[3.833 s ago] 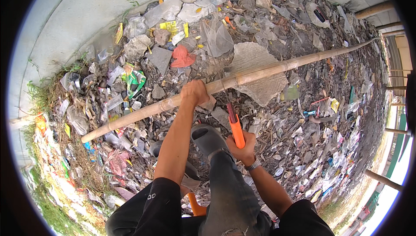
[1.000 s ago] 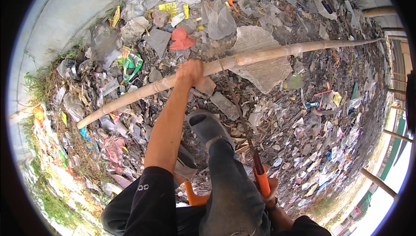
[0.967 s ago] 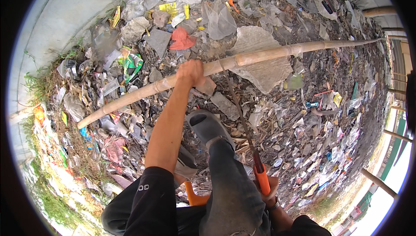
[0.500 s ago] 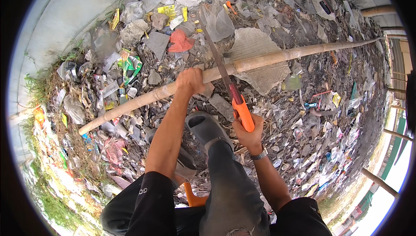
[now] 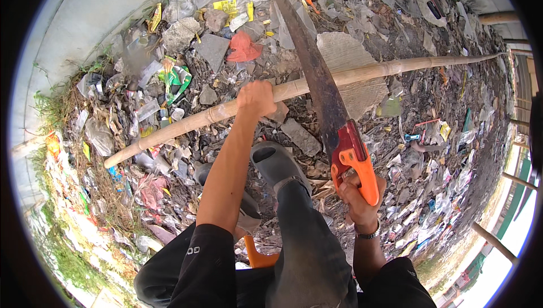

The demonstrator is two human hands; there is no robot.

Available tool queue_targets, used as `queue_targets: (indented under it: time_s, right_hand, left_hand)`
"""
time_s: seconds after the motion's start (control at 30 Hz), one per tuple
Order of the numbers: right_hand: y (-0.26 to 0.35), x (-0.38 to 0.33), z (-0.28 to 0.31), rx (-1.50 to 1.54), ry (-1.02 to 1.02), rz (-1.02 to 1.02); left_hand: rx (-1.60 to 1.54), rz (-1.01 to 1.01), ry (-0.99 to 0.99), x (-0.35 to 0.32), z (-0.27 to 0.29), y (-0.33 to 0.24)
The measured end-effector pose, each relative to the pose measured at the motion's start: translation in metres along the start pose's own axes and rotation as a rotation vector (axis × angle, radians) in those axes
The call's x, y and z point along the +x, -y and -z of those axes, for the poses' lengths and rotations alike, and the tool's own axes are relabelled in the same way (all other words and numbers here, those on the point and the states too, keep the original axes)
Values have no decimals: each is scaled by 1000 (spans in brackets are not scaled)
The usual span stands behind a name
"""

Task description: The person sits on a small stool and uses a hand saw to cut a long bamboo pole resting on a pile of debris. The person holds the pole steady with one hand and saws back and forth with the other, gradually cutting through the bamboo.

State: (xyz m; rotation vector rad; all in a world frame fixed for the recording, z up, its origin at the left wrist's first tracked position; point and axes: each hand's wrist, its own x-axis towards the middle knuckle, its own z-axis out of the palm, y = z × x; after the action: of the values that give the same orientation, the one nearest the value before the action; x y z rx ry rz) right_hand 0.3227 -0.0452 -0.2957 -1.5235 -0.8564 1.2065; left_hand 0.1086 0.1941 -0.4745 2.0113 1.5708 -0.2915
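Note:
A long bamboo pole (image 5: pixel 209 114) slants across the littered ground, its near end at the left and its thin end far to the right. My left hand (image 5: pixel 256 99) is closed around it left of its middle. In my right hand (image 5: pixel 362 199) is a hand saw (image 5: pixel 322 82), gripped by its orange handle. The broad rusty blade crosses over the pole to the right of my left hand, tip pointing away from me, with its flat side showing. Whether the blade touches the pole I cannot tell. My grey clog (image 5: pixel 277 164) stands just below the pole.
A flat concrete slab (image 5: pixel 356 90) lies under the pole. Stones, plastic scraps and a red plastic bag (image 5: pixel 244 46) cover the ground. A pale wall (image 5: pixel 73 36) curves along the left and far side. An orange object (image 5: pixel 260 257) is beneath my legs.
My right hand and the saw have shifted right and toward me. The blade has turned from edge-on to show its flat side. My left hand still grips the pole.

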Motion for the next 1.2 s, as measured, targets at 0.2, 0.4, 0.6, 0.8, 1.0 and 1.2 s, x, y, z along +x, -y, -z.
queue_targets:
  time_s: [0.2,0.4,0.6,0.8,1.0,1.2]
  right_hand:
    - [-9,-35,9,-388,-17,-48]
    - [-55,-40,8,-431,84,-95]
    - [-51,-35,-15,-389,-31,-106]
    - [-39,-81,5,-480,18,-167]
    - [-65,-91,15,-431,-37,-105]
    - [-60,70,-63,-268,-77,-15]
  left_hand:
    - [-6,1,4,7,4,0]
    - [-8,51,-65,11,-9,2]
    - [-44,105,-88,10,-15,-3]
    - [-63,102,2,7,-3,1]
    - [-37,107,48,3,16,-13]
    - [-16,112,29,5,9,-7]
